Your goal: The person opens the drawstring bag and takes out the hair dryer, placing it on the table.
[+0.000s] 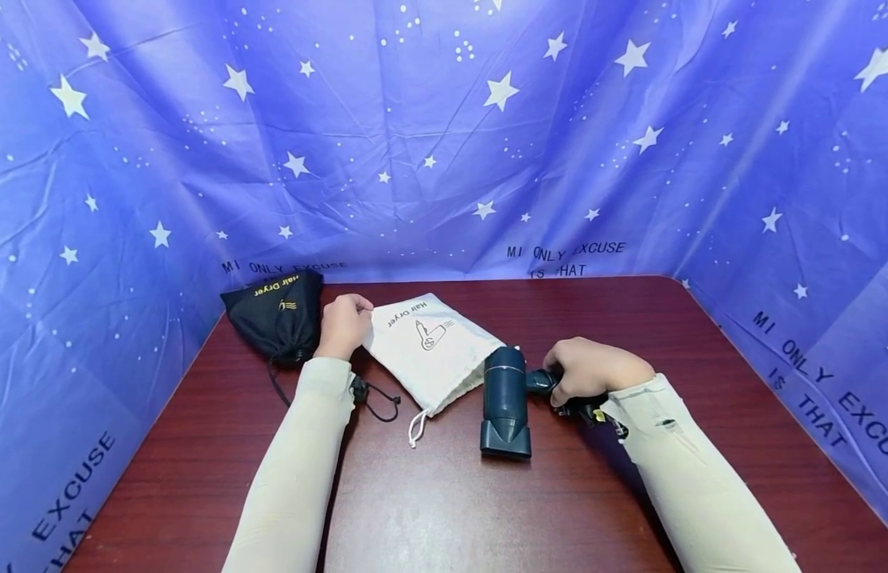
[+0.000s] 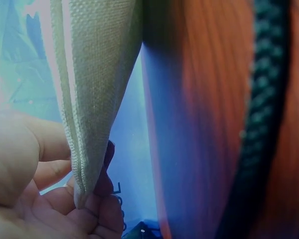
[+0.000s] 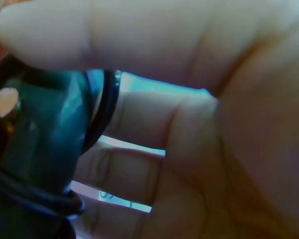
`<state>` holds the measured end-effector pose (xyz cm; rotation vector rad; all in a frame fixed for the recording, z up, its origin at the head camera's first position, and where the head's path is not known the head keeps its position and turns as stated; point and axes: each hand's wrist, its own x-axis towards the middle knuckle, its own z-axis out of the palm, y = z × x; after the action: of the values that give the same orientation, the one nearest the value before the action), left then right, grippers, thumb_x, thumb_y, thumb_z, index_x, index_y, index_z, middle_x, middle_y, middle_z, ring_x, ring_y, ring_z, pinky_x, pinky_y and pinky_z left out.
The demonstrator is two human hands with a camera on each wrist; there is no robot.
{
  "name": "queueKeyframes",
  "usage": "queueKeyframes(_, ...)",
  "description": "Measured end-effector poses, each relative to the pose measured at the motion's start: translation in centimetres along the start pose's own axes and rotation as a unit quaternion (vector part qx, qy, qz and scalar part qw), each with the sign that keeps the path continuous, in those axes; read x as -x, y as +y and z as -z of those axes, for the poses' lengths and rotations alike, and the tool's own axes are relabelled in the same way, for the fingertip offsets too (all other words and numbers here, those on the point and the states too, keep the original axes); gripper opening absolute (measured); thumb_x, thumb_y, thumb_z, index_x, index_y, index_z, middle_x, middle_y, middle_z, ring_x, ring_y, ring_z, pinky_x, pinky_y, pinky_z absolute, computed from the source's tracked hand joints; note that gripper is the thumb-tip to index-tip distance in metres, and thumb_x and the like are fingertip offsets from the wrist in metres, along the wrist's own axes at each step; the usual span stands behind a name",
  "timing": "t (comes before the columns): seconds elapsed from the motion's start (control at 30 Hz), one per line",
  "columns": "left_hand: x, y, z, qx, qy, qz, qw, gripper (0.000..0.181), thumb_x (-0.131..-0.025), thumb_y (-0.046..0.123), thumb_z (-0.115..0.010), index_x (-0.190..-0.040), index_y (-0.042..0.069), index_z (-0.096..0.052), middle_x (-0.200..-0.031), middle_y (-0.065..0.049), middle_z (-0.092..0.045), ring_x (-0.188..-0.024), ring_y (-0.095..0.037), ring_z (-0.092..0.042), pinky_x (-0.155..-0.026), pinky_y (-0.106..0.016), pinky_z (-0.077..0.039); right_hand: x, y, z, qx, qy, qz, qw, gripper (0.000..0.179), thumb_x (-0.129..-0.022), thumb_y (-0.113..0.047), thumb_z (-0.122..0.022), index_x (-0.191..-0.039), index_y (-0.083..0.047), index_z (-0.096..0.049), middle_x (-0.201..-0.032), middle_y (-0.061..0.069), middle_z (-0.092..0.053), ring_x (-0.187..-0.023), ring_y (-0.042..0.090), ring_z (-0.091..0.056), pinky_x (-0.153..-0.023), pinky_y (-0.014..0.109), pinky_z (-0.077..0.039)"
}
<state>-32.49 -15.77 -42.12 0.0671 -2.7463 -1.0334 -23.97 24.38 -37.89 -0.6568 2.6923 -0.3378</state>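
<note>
My left hand [image 1: 345, 326] pinches the far left corner of a white drawstring bag [image 1: 394, 342] printed "Hair Dryer". In the left wrist view the corner of the woven cloth [image 2: 97, 74] narrows down between thumb and fingers. The bag's mouth faces the near right, with a white drawstring [image 1: 418, 430] hanging from it. A dark hair dryer [image 1: 504, 394] overlaps that mouth, its flat nozzle toward me. My right hand [image 1: 597, 368] grips its handle [image 1: 540, 382]. Thumb and fingers curl around the handle [image 3: 50, 124] and its black cord [image 3: 107, 104] in the right wrist view.
A black drawstring bag [image 1: 275, 318], also printed "Hair Dryer", lies left of my left hand, closed at its neck. Its black cord [image 1: 282, 390] trails over the dark red table [image 1: 430, 509]. Blue star-patterned cloth [image 1: 415, 199] hangs behind and on both sides.
</note>
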Motion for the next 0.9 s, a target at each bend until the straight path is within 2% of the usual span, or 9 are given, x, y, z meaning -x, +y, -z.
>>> queueKeyframes(0.27,-0.1,-0.1,-0.1,-0.009,-0.001,-0.001,1.0000,0.019,-0.099,0.012,-0.057,-0.100,0.009,-0.075,-0.103,-0.014,-0.075,-0.092,-0.033,-0.067,-0.084,-0.045,-0.053,0.2,0.4,0.3,0.003,-0.015,-0.023,0.9996,0.023,-0.066,-0.022,-0.087,-0.080,-0.020,-0.069,-0.074,-0.005,-0.060,-0.074,0.015,-0.053,-0.068,0.032,-0.044)
queueKeyframes(0.63,0.0,0.0,0.0,-0.021,-0.022,0.013,0.9995,0.021,-0.098,0.013,-0.054,-0.103,0.012,-0.075,-0.108,-0.013,-0.073,-0.091,-0.032,-0.065,-0.082,-0.043,-0.051,0.6,1.0,0.7,-0.006,-0.015,-0.027,0.9995,0.023,-0.066,-0.022,-0.087,-0.081,-0.018,-0.070,-0.073,-0.005,-0.060,-0.074,0.015,-0.053,-0.068,0.031,-0.044)
queueKeyframes(0.9,0.0,0.0,-0.1,-0.031,-0.028,0.013,0.9990,0.020,-0.096,0.014,-0.056,-0.105,0.012,-0.074,-0.112,-0.015,-0.073,-0.095,-0.033,-0.066,-0.085,-0.046,-0.052,0.5,1.5,0.7,-0.007,-0.013,-0.036,0.9992,0.023,-0.066,-0.023,-0.087,-0.079,-0.018,-0.069,-0.072,-0.004,-0.060,-0.075,0.016,-0.053,-0.069,0.032,-0.045)
